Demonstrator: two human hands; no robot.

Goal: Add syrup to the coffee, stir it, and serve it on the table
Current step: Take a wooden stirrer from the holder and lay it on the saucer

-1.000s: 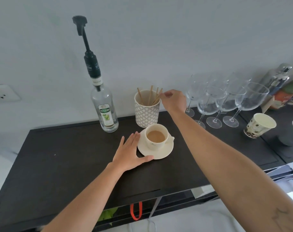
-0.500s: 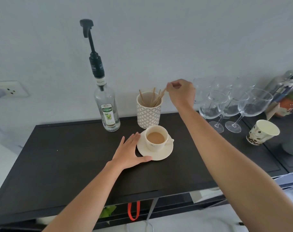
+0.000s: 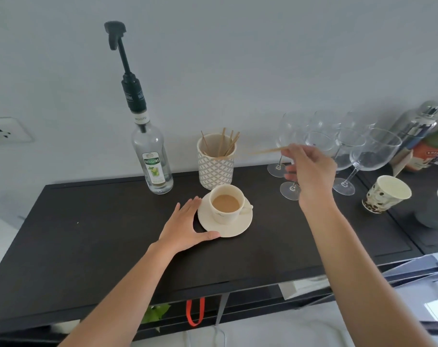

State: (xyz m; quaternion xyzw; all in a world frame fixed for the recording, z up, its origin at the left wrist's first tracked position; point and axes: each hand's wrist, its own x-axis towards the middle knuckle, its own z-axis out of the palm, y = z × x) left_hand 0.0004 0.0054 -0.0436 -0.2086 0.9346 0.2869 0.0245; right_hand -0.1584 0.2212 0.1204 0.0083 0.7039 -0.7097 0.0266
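A cream cup of milky coffee (image 3: 226, 205) stands on a cream saucer (image 3: 238, 227) on the dark table (image 3: 87, 234). My left hand (image 3: 185, 227) lies flat on the table, thumb and fingers touching the saucer's left rim. My right hand (image 3: 309, 169) hovers right of the cup, pinching a thin wooden stir stick (image 3: 265, 151) that points left. Behind the cup is a patterned holder (image 3: 215, 169) with several more sticks. The clear syrup bottle (image 3: 153, 161) with a tall black pump stands upright at the back left.
Several stemmed glasses (image 3: 338, 149) crowd the back right, close behind my right hand. A spotted paper cup (image 3: 385, 194) and a steel shaker (image 3: 418, 126) stand farther right. The wall has a socket (image 3: 5, 131) at the left.
My right hand pulled one stick out of the holder and carried it right and down, level with the glasses. My left hand stayed against the saucer.
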